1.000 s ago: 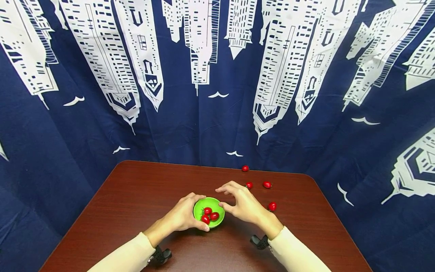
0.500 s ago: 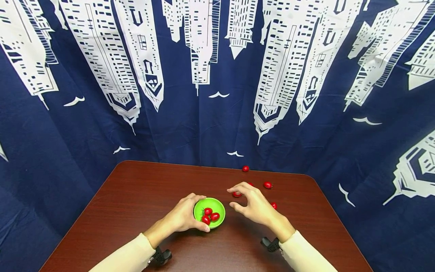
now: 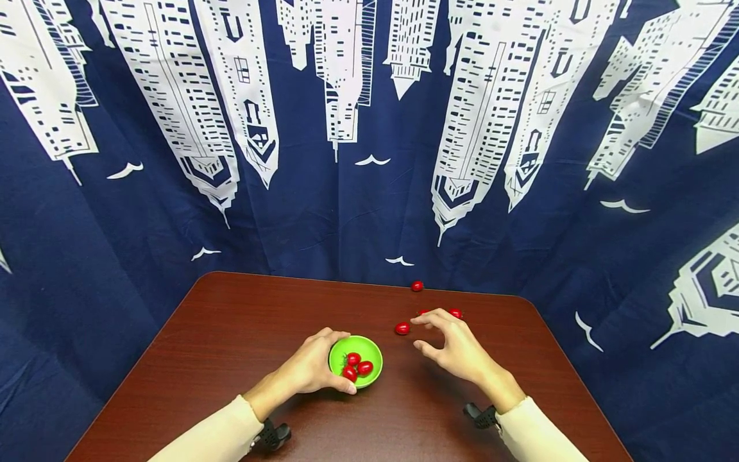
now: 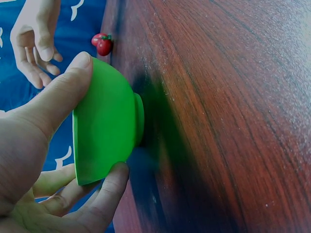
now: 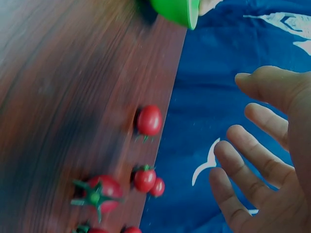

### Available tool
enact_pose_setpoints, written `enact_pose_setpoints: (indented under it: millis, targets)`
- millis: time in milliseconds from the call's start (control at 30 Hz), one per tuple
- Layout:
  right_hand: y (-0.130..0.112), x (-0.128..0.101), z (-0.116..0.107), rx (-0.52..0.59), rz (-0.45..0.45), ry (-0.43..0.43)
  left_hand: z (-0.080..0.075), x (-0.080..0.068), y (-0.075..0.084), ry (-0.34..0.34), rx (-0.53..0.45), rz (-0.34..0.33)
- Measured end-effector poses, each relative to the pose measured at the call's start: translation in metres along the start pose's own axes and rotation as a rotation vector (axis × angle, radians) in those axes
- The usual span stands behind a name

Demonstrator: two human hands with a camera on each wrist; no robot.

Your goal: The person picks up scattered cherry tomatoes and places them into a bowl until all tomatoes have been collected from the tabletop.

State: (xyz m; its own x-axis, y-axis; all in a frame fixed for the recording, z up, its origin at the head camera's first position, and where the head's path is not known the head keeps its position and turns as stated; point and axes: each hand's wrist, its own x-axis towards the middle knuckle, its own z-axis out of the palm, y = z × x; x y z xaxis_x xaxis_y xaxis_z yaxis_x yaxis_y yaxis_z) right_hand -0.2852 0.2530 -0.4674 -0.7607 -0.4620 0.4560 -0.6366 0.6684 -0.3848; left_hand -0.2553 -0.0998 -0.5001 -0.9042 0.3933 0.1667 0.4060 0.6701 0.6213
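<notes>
Cream left sleeve (image 3: 210,427) at far left, leading to the left hand (image 3: 314,363). Its fingers hold the green bowl (image 3: 371,351), thumb at the near side, the others round the far side. Bowl upright over the counter (image 3: 231,321), near the middle; whether its foot bears fully on the wood, can't tell.

Right of it, past a loose tomato, the right hand (image 3: 453,341) hangs over the counter: fingers wide, thumb well off from them, nothing between.

Step, as I judge it: gathering partway along, bowl steadied left, a pick being lined up right. Next move would call for the right fingers to come down and narrow round one tomato, gently, since they look apt to roll.

Count, left to right: one bowl; three tomatoes (image 3: 365,367) inside. Outside, head view gives four: a near loose tomato (image 3: 402,328), a back-edge tomato (image 3: 417,286), and two partly behind the right hand, a left-hand one (image 3: 423,312) and a right-hand one (image 3: 456,313). Right wrist view shows six red fruits outside the bowl, the lowest two cut by the frame; more could be out of sight.
</notes>
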Motion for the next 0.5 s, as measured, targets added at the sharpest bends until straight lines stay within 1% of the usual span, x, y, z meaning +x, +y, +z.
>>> enact_pose_setpoints:
  millis: [233,500]
  targets:
    - [0.019,-0.011,-0.008,-0.010,0.061,0.016,-0.001,0.001,0.001,0.002,0.014,0.006]
    - [0.041,-0.024,-0.017,-0.045,0.083,0.022,-0.001,0.000,0.001,-0.011,-0.003,-0.003]
